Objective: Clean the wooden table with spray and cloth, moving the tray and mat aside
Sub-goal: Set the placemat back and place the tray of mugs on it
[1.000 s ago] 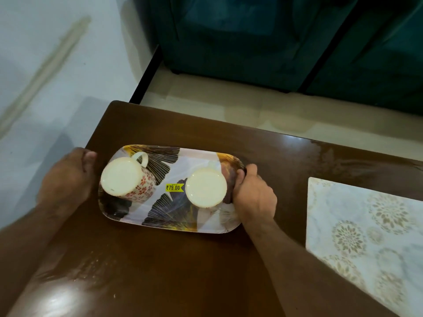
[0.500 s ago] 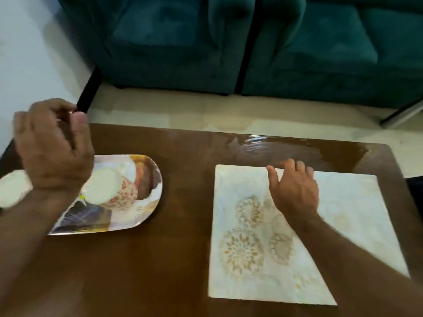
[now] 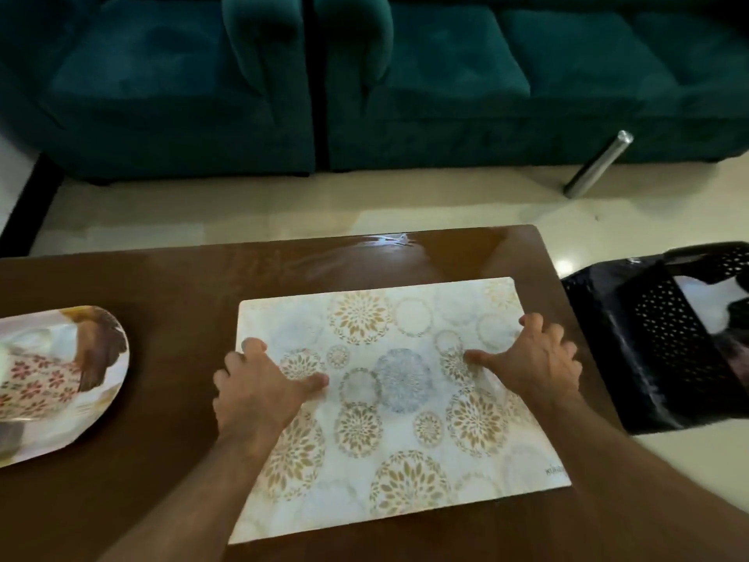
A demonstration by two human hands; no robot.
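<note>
Both hands were on the mat [image 3: 399,383], which lay flat on the wooden table [image 3: 170,285]. The left hand [image 3: 255,389] sat at the mat's left edge, thumb stretched inward over the pattern and fingers curled at the rim; whether they hooked under it could not be told. The right hand [image 3: 535,358] was spread, fingertips at the right edge, thumb pointing inward.

The mat looked thin, flat and fairly stiff, probably light, and likely to slide easily on the glossy top. Holding the 2 short edges seemed sensible, either to lift it level or to push it.

The tray [image 3: 60,383], well left of the left hand, was cut off by the frame and blurred. No spray or cloth was visible.
</note>
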